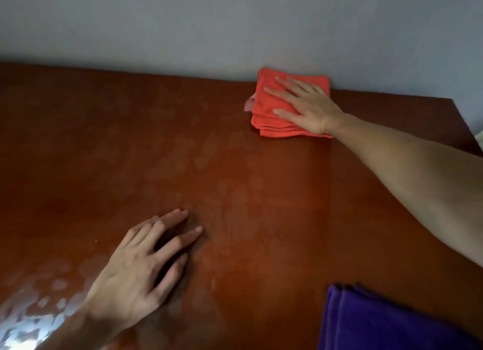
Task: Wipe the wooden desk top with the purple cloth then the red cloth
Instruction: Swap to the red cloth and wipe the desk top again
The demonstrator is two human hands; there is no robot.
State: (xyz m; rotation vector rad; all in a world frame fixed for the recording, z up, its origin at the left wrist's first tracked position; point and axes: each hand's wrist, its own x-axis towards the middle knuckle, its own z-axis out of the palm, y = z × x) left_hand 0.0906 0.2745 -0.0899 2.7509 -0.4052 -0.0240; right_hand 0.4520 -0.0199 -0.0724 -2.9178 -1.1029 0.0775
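A: Pressing down flat, the right hand (308,106) lies on the folded red cloth (277,114), fingers straight and spread, nothing curled round the fabric.

B: Where does that cloth sit?

A: At the far edge of the wooden worktop (117,140), right against the grey wall (235,22). A pale corner pokes out of its left side.

B: And the other of the two hands?

A: The left hand (146,266) rests on the near part of the worktop, fingers relaxed and slightly spread, fingertips touching the wood, holding nothing.

B: The purple cloth?

A: The purple cloth (379,323) lies folded at the near right corner of the view, well apart from both hands, under the outstretched right forearm.

B: The surface itself?

A: Reddish-brown and glossy, with faint dull blotches across it and a bright glare at the near left.
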